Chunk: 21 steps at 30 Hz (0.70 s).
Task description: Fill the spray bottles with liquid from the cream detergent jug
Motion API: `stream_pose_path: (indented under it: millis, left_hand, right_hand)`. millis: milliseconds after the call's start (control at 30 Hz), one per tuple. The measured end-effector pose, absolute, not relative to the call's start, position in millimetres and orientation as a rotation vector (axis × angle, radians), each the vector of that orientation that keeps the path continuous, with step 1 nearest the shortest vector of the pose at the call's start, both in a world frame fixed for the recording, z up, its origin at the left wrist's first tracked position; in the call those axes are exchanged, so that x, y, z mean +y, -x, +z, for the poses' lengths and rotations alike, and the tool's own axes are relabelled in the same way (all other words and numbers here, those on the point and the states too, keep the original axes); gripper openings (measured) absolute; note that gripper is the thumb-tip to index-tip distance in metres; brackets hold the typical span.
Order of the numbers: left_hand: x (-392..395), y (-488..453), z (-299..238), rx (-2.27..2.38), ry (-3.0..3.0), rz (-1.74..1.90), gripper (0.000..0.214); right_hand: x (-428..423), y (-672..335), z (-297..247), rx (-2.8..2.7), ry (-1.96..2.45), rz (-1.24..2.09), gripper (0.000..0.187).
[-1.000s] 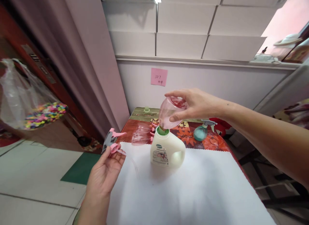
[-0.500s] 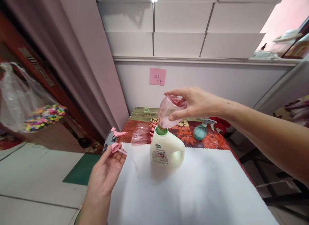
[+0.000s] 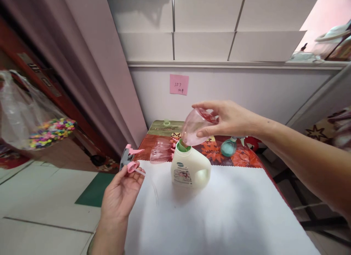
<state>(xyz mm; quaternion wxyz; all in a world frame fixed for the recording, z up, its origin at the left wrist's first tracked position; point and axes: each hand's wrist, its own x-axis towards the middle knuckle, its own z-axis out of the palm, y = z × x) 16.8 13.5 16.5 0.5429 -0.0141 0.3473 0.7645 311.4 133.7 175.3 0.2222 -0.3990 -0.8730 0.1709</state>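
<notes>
My right hand grips a clear pink spray bottle body, turned upside down with its neck at the green mouth of a cream detergent jug. The jug stands upright on a white cloth. My left hand holds a pink and grey trigger sprayer head by its base, its thin dip tube hanging down over the cloth's left edge.
Behind the jug lie clear pink bottles on a red flowered tablecloth, with a teal spray bottle to the right and a small green cap at the back. A plastic bag of coloured beads hangs at left. White boxes stack above.
Hardly anything has changed. The pink bottle stays tipped over the jug's mouth; the view has shifted slightly, and my left hand keeps the sprayer head in place.
</notes>
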Motion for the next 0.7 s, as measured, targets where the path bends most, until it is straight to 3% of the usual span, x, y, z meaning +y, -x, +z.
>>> stream_pose_path:
  millis: [133,433,500,700]
  left_hand:
    - [12.9,-15.2,19.9,0.793,0.012,1.857,0.02]
    - [24.0,-41.3,42.1,0.79,-0.122,1.951,0.02]
    - [26.8,-47.4,43.5,0.792,-0.152,1.948,0.018]
    - [29.8,-61.6,43.5,0.778,-0.285,2.025,0.008]
  right_hand:
    - [129.3,-332.1,149.0,-2.153,1.106,0.753,0.081]
    - [85.8,-359.9,62.7,-1.464,1.028,1.247,0.064]
    - [60.7,-354.7,37.4,-1.39,1.01,1.364,0.067]
    - [-12.8,-344.5,-18.7,-1.382,1.043,1.148,0.073]
